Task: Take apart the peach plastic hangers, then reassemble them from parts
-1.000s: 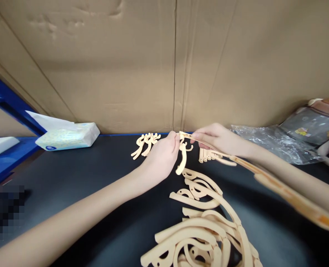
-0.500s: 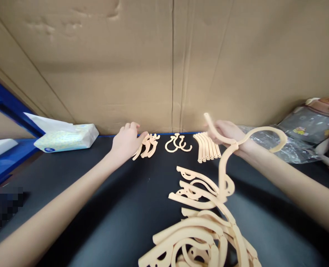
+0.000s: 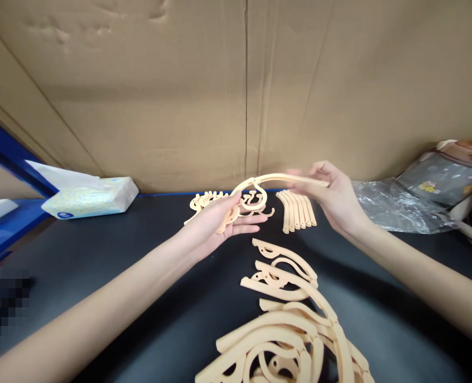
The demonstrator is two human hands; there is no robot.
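Observation:
Both my hands hold one pale wooden hanger piece point(image 3: 278, 178) level above the black table point(image 3: 112, 266). My left hand point(image 3: 215, 221) cups its looped end from below, palm up, thumb over it. My right hand point(image 3: 333, 197) pinches the straight end between thumb and fingers. Behind the piece lie small hook parts point(image 3: 201, 201), a pair of curled hooks point(image 3: 255, 208) and a row of short curved sticks point(image 3: 297, 210). A heap of larger curved hanger parts point(image 3: 287, 314) lies in front of me.
A cardboard wall point(image 3: 220, 90) closes the back of the table. A tissue pack point(image 3: 90, 196) sits at the left by a blue shelf frame point(image 3: 4, 159). Crumpled clear plastic point(image 3: 391, 205) and a bag point(image 3: 455, 175) lie at the right.
My left hand left the small hook parts and came right to take the looped end. My right hand turned the hanger piece from upright to level.

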